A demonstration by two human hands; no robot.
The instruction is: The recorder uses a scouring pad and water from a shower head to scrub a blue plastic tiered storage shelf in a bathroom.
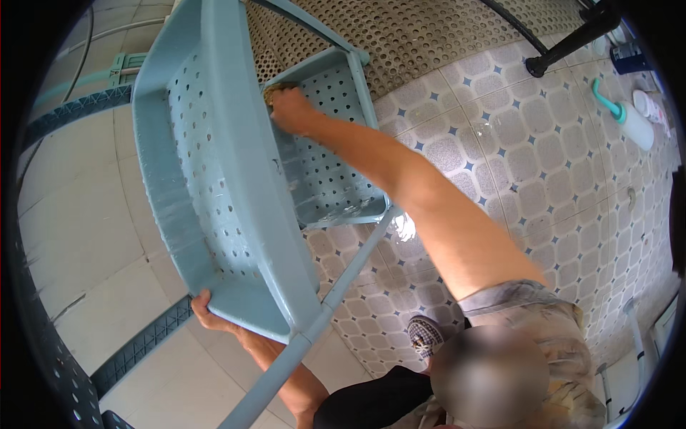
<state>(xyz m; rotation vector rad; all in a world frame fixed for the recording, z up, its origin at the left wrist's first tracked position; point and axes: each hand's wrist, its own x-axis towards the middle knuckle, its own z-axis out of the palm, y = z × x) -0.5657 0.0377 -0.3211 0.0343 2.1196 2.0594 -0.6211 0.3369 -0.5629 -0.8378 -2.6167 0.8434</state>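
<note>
A light-blue plastic tiered rack leans tilted before me, its perforated trays wet. The upper tray [201, 139] stands nearly on its side. My left hand [206, 313] grips this tray's lower corner, the thumb over its rim. My right hand [292, 111] reaches into the lower tray [335, 145] and presses a yellowish-brown scrubbing pad [274, 94] near that tray's far inner corner. The hand covers part of the pad. A blue tubular post [343, 281] of the rack runs down past my left forearm. Water glistens in the lower tray's near corner.
A brown perforated mat [418, 43] covers the floor at the far side. On the patterned tiles to the right are a white bottle with a turquoise spout [635, 126], another white bottle [647, 104] and a black metal leg [557, 48]. Dark plastic bars [142, 343] extend leftward.
</note>
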